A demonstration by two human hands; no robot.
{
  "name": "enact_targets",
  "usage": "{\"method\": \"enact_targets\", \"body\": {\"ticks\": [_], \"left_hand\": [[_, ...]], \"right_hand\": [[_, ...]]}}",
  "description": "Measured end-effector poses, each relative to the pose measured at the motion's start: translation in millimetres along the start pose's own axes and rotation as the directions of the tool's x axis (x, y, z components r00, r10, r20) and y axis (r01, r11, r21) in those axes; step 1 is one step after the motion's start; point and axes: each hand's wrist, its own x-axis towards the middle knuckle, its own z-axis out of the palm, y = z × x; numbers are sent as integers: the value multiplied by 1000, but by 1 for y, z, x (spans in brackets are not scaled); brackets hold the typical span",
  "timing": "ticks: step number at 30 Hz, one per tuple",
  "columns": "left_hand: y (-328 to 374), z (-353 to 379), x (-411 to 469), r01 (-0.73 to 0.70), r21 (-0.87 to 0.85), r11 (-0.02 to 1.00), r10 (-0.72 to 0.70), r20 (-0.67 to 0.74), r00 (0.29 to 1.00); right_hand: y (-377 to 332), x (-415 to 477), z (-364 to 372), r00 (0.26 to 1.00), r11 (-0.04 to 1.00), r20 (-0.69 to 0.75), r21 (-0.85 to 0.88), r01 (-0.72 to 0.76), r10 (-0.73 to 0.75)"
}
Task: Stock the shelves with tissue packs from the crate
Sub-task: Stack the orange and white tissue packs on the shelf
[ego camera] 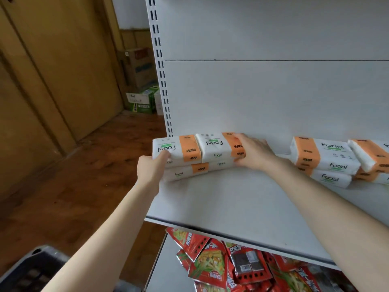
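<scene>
Tissue packs (pixel 212 148), likely light and squashy, sit stacked at nine o'clock on the shelf (pixel 210 197); left hand (pixel 150 167) and right hand (pixel 254 153) clasp the stack's opposite ends, probably the steadiest hold.

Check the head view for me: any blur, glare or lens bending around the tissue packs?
Head view: light soft and even, no glare; tissue packs between left hand and right hand sharp enough to read "Facial"; wide-angle lens bows the slotted upright; crate corner at bottom left is blurred.
</scene>
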Motion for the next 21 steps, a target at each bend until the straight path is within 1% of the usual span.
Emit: {"method": "enact_targets", "body": {"ticks": [4,6,8,10,12,14,16,18,21], "left_hand": [[-3,-13,-12,36,25,999,-38,80,996],[-1,-14,-10,28,135,991,-37,66,997],[3,-15,-4,-22,176,984,7,81,997],[8,-15,-1,-21,130,991,4,126,992],[11,-13,-2,7,63,998,-17,172,985],[13,-11,-5,22,18,1000,-25,180,983],[15,-9,-13,-9,30,1000,4,171,985],[11,-8,-19,-32,94,995,17,164,986],[5,-5,-30,-54,226,973,10,189,982]], "right_hand": [[2,-4,5,997,981,-69,195,-1,15],[0,-11,5,990,957,-126,289,-21,60],[-2,-22,6,976,905,-153,419,-78,155],[-6,-33,11,930,790,-159,586,-182,332],[-16,-41,21,883,622,-117,751,-220,454],[-27,-45,31,879,432,-30,878,-204,477],[-35,-45,34,879,259,46,947,-190,475],[-38,-45,29,878,159,95,969,-190,470],[-34,-46,19,870,52,137,982,-183,473]]}}
